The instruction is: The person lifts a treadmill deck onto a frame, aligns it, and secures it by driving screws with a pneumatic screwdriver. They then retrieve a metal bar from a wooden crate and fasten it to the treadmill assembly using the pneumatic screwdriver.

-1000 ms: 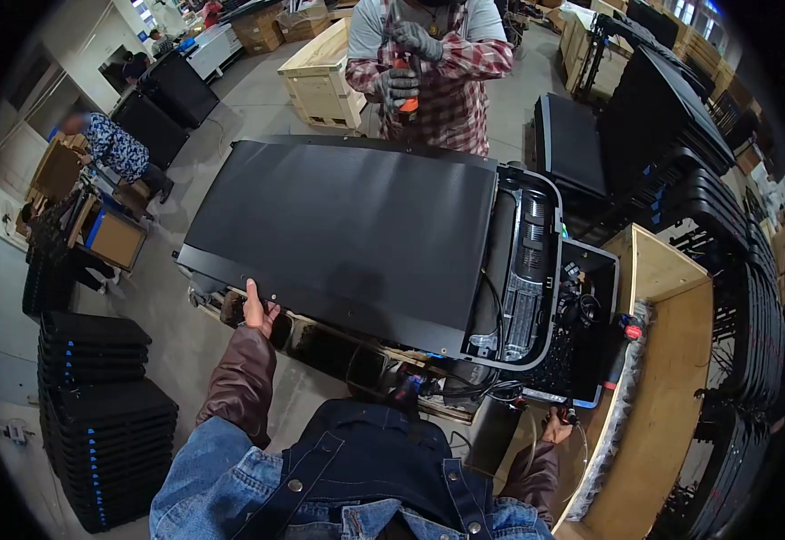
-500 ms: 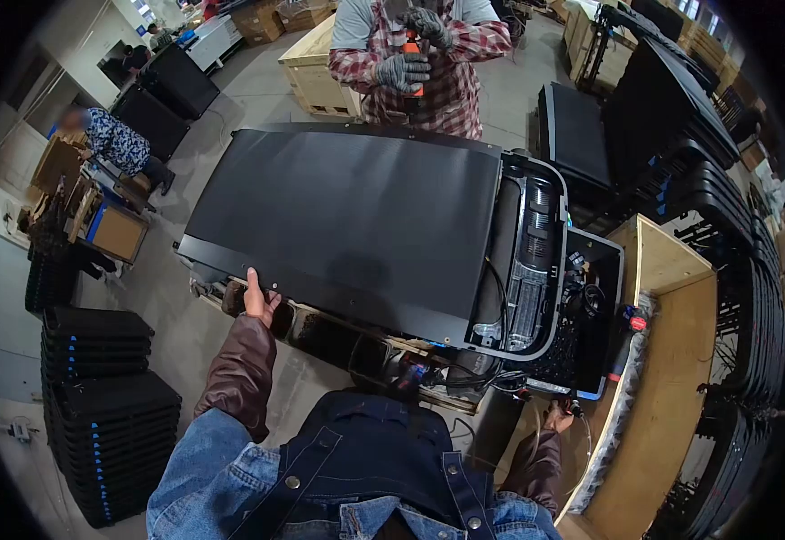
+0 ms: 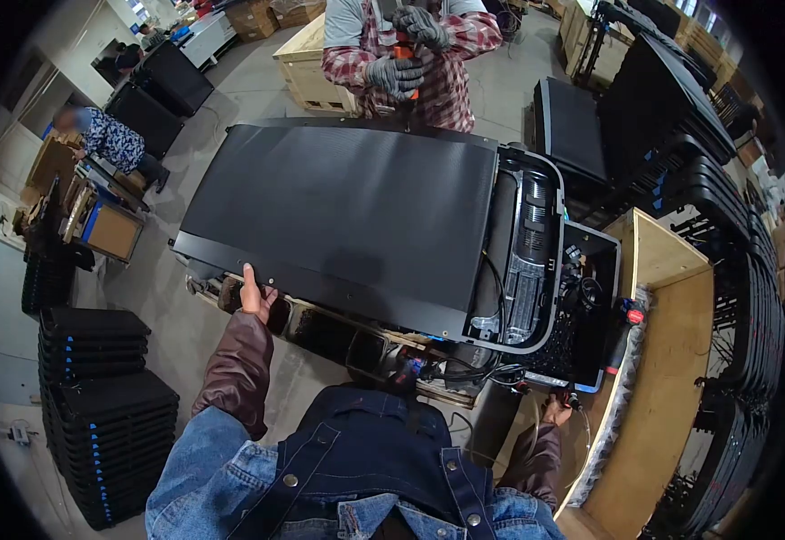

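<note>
A large black panel [image 3: 347, 216] lies over a frame in front of me. My left hand [image 3: 253, 295] grips its near edge toward the left, the thumb on top and the fingers underneath. Low at the right, my right hand [image 3: 556, 410] is closed around something dark, too small to name, beside the bin's near edge. A black bin [image 3: 595, 310] with small dark parts and a coiled cable stands above that hand. Between panel and bin is a black frame [image 3: 558, 270] with ribbed parts. A red-capped tool [image 3: 634, 317] rests at the wooden crate's edge.
Across the panel a person in a plaid shirt [image 3: 455, 81] holds an orange tool [image 3: 403, 56] in gloved hands. An open wooden crate [image 3: 667, 378] stands at the right. Stacked black parts [image 3: 109, 405] are at the lower left. Another person [image 3: 115, 139] works at the far left.
The view has shifted slightly. My left hand keeps its grip on the panel edge, and my right hand stays by the bin. The person opposite has leaned slightly, tool still in hand.
</note>
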`<state>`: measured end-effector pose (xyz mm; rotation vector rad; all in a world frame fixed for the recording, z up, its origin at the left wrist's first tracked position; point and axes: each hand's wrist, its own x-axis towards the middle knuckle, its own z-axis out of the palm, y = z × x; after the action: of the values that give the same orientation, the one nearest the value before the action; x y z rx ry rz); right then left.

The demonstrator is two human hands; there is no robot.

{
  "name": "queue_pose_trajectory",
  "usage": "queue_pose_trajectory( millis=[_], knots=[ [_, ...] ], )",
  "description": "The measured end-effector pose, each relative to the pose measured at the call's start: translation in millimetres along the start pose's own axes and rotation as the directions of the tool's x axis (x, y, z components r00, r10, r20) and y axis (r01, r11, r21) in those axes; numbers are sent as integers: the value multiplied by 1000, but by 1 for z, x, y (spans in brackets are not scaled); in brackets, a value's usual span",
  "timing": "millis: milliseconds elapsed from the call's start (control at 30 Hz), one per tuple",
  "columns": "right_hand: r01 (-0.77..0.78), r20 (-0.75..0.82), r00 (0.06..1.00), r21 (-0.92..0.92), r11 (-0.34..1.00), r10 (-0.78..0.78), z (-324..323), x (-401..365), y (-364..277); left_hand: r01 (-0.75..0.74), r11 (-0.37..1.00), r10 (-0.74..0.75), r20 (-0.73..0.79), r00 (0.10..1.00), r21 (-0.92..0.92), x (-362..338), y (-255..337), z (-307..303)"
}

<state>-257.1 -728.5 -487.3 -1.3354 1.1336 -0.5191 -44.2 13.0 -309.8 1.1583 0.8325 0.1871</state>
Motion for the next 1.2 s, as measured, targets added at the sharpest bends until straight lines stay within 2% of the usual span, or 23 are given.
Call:
queue_pose_trajectory(
  millis=[67, 167, 500, 567, 633, 800, 867, 1100, 1200],
  knots=[
    [-24, 0, 1000, -85, 996, 25, -3, 2, 1, -2, 1000, 2, 11, 1000, 4, -1, 1, 1],
    [36, 27, 999, -46, 998, -34, -9, 17, 21, 12, 1000, -12, -9, 1000, -2, 0, 1, 2],
    [56, -11, 998, -72, 996, -57, 0, -1, 0, 2, 1000, -2, -14, 1000, 5, -2, 1, 5],
    [-4, 10, 1000, -49, 999, 5, 1, -4, -5, 2, 1000, -2, -33, 999, 1, -3, 1, 4],
    [2, 5, 1000, -49, 999, -2, 2, -6, -7, 9, 1000, -10, 15, 1000, 11, 0, 2, 1],
    [-56, -28, 998, -25, 998, 55, 3, -1, 2, 4, 1000, -3, -15, 1000, 9, -3, 3, 4],
    [-21, -22, 1000, -31, 999, 20, 1, 0, 4, 7, 1000, -7, -12, 1000, 8, -2, 1, 3],
    [-38, 27, 999, -21, 999, 39, 0, 3, 5, -2, 1000, 2, -11, 1000, 7, 1, 1, 2],
    [50, 41, 998, 8, 999, -50, -4, 11, 16, 2, 1000, -2, -7, 1000, 15, -1, 1, 1]
  ],
)
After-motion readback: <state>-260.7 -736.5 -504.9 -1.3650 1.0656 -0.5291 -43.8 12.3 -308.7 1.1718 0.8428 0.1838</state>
